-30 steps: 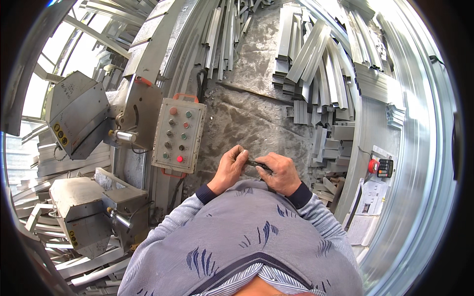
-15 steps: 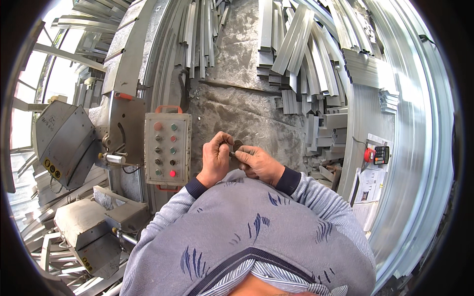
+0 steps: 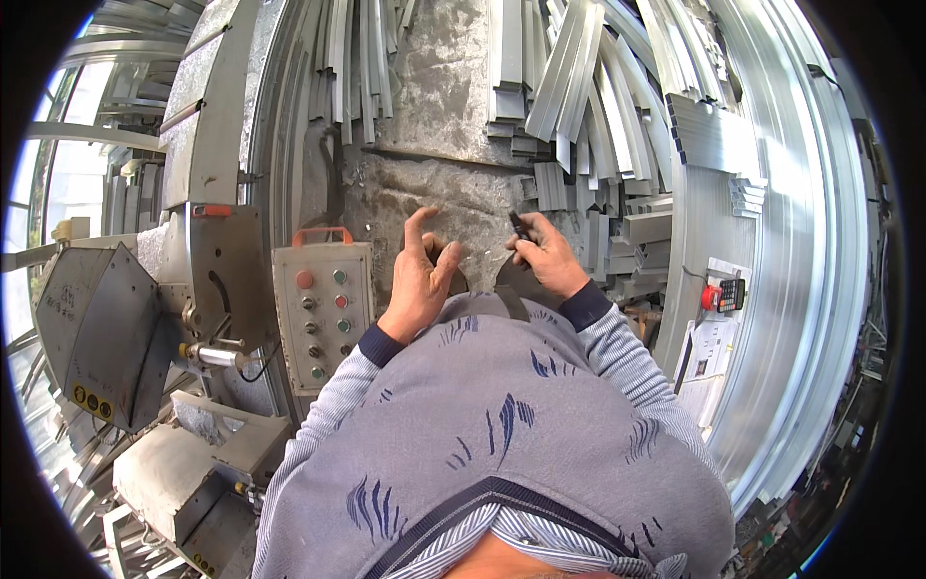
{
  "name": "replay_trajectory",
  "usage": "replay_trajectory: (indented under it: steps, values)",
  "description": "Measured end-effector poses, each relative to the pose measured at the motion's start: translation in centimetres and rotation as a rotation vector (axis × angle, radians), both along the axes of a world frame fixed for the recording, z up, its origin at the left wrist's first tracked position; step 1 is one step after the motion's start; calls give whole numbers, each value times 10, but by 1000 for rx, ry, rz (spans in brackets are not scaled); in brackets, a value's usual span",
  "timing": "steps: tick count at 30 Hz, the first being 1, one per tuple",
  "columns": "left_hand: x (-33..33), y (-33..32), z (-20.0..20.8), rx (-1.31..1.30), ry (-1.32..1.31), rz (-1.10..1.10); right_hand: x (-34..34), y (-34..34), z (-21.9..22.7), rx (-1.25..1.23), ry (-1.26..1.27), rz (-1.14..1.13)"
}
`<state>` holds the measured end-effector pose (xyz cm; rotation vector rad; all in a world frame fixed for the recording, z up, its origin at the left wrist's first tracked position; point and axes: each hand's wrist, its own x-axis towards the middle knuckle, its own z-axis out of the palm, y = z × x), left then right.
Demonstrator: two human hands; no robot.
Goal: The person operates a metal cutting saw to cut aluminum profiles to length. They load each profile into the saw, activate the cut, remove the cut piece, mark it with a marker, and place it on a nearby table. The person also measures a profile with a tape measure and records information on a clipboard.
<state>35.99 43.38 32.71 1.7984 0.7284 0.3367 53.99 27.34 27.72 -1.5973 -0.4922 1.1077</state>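
In front of my waist, my left hand (image 3: 422, 275) is raised with its thumb and index finger apart and nothing visible in it. To its right, my right hand (image 3: 552, 259) pinches a short black pen-like thing (image 3: 520, 227) between thumb and fingers. Its dark tip points up and away from me; the exact kind is too small to tell. A gap separates the two hands, above the grey floor (image 3: 424, 183). Nearest to my left hand is a grey control box (image 3: 324, 314) with coloured buttons and an orange handle.
A saw-like metal machine (image 3: 101, 333) stands at the left. Long aluminium profiles (image 3: 569, 72) are stacked ahead and to the right. On a profile stack at the right lie a calculator (image 3: 730, 294), a red round object (image 3: 711, 297) and paper sheets (image 3: 709, 357).
My hands were together at the fingertips and have moved apart. The left has opened; the right has moved right with the black pen-like thing. The view has shifted slightly.
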Motion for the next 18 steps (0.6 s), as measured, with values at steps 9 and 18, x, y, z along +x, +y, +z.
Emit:
replay_trajectory:
  steps: [9, 18]
  values:
    - [5, 35, -47, -337, 246, 202, 190, 7, -154, -378, -269, -452]
    - [90, 48, -60, -413, 416, 398, 369, 85, -281, -974, -403, -283]
